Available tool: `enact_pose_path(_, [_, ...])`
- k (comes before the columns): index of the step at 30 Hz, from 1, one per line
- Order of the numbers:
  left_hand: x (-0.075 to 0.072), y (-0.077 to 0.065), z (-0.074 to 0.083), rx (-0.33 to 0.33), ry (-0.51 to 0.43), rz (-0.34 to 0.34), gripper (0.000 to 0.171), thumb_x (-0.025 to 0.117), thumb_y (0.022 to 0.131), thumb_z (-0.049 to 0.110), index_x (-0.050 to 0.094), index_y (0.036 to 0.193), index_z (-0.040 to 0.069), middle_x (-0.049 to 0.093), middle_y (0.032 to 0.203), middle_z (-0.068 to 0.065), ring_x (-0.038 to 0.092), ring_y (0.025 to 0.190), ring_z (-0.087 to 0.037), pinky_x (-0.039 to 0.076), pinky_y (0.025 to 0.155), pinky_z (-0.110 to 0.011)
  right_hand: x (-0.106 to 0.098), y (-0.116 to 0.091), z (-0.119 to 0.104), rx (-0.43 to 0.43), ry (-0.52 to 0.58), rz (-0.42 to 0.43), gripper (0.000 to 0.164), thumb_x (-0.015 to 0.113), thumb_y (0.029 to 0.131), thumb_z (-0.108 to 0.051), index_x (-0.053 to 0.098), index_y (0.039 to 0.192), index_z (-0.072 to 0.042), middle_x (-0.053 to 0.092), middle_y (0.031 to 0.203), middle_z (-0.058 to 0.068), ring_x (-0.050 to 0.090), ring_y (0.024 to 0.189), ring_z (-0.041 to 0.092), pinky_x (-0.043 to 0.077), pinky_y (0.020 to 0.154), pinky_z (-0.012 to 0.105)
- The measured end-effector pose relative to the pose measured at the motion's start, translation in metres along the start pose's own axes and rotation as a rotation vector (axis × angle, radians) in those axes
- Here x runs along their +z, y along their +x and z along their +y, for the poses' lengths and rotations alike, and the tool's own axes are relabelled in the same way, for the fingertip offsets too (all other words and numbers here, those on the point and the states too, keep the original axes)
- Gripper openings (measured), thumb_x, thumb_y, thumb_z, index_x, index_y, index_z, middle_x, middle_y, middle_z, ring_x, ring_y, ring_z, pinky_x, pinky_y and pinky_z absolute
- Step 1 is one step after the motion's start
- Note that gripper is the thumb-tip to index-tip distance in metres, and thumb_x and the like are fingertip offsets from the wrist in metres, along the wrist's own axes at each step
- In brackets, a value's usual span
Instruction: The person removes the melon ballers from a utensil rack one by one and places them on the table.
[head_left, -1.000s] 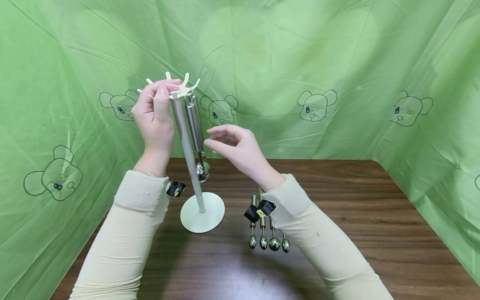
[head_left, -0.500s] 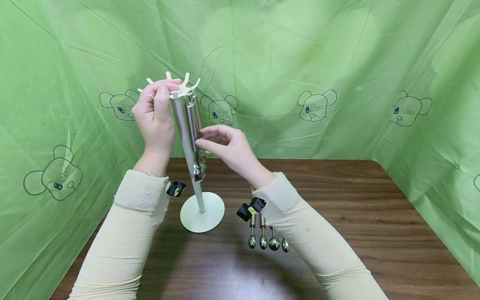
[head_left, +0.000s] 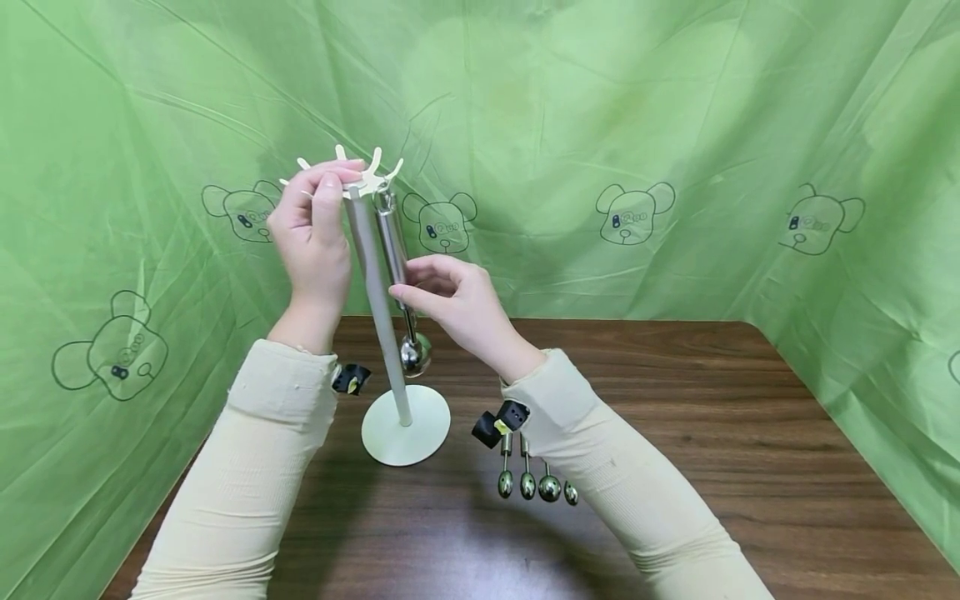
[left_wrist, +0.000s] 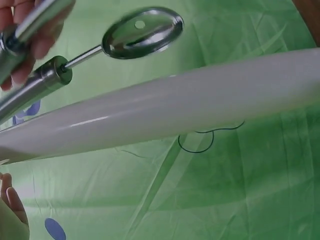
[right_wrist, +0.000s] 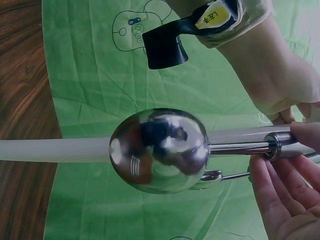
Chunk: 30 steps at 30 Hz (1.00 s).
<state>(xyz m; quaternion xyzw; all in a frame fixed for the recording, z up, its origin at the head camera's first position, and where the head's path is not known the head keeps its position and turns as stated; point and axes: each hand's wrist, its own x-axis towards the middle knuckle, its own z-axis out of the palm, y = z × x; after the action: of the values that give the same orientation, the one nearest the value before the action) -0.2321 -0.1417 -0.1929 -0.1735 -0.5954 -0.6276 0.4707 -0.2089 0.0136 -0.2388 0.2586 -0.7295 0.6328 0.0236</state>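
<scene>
My left hand (head_left: 311, 237) grips the hooked top of a pale utensil stand (head_left: 378, 292), thumb in front and fingers over it. My right hand (head_left: 472, 308) pinches the steel handle of a metal spoon (right_wrist: 160, 150) with a rounded bowl, thumb on one side and fingers on the other. That spoon hangs upright beside the post, bowl down. Behind it, a second metal spoon (left_wrist: 145, 34), its oval bowl pierced by a hole, shows in the left wrist view. The stand's round base (head_left: 390, 446) sits on the table.
Several more metal utensils (head_left: 528, 483) lie in a row on the dark wooden table (head_left: 712, 433), partly hidden under my right sleeve. Unused hooks (head_left: 377, 158) stick out at the stand's top. Green cloth (head_left: 525, 125) surrounds the table on the sides and back.
My right hand has moved left from beside the hanging spoons and taken hold of a handle. The spoon's bowl swung left, then back right. My left hand keeps its grip on the stand.
</scene>
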Motion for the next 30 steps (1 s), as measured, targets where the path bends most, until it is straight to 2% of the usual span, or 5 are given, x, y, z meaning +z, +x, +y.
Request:
enact_pose_path(9, [-0.007, 0.002, 0.006, -0.011, 0.026, -0.093, 0.025, 0.051, 0.092, 0.007, 0.075, 0.088, 0.010, 0.076, 0.103, 0.003, 0.066, 0.106, -0.013, 0.047, 0.096, -0.028, -0.004, -0.007, -0.005, -0.014, -0.024, 0.033, 0.028, 0.074, 0.087, -0.017, 0.070, 0.112, -0.005, 0.075, 0.103, 0.010, 0.069, 0.086, 0.013, 0.056, 0.083, 0.026])
enact_pose_path(18, [-0.016, 0.008, 0.019, 0.057, 0.226, -0.104, 0.025, 0.061, 0.086, 0.015, 0.072, 0.089, -0.007, 0.065, 0.114, 0.008, 0.052, 0.116, -0.010, 0.037, 0.088, -0.023, -0.017, -0.014, -0.010, -0.022, -0.018, 0.063, 0.028, 0.075, 0.087, -0.016, 0.070, 0.112, -0.005, 0.076, 0.101, 0.011, 0.069, 0.084, 0.014, 0.057, 0.082, 0.030])
enact_pose_path(21, [-0.018, 0.009, 0.022, 0.129, 0.338, -0.087, 0.026, 0.064, 0.084, 0.020, 0.075, 0.085, -0.004, 0.063, 0.110, 0.012, 0.045, 0.113, -0.005, 0.032, 0.097, -0.026, -0.021, -0.016, -0.011, -0.012, -0.032, 0.071, 0.028, 0.075, 0.087, -0.016, 0.071, 0.112, -0.005, 0.076, 0.100, 0.011, 0.069, 0.084, 0.014, 0.056, 0.081, 0.029])
enact_pose_path(24, [-0.019, 0.009, 0.024, 0.244, 0.421, -0.073, 0.029, 0.065, 0.085, 0.023, 0.075, 0.081, -0.003, 0.067, 0.105, 0.000, 0.036, 0.108, -0.003, 0.027, 0.101, -0.028, -0.024, -0.016, -0.012, -0.006, -0.045, 0.072, 0.028, 0.075, 0.087, -0.016, 0.071, 0.112, -0.005, 0.076, 0.100, 0.010, 0.069, 0.085, 0.014, 0.055, 0.079, 0.029])
enact_pose_path(30, [-0.016, 0.006, 0.029, 0.403, 0.458, -0.049, 0.032, 0.060, 0.087, 0.023, 0.073, 0.079, -0.005, 0.070, 0.092, -0.019, 0.032, 0.103, -0.002, 0.027, 0.099, -0.027, -0.029, -0.018, -0.017, -0.010, -0.040, 0.083, 0.029, 0.075, 0.087, -0.016, 0.070, 0.113, -0.004, 0.075, 0.102, 0.011, 0.070, 0.087, 0.016, 0.055, 0.079, 0.029])
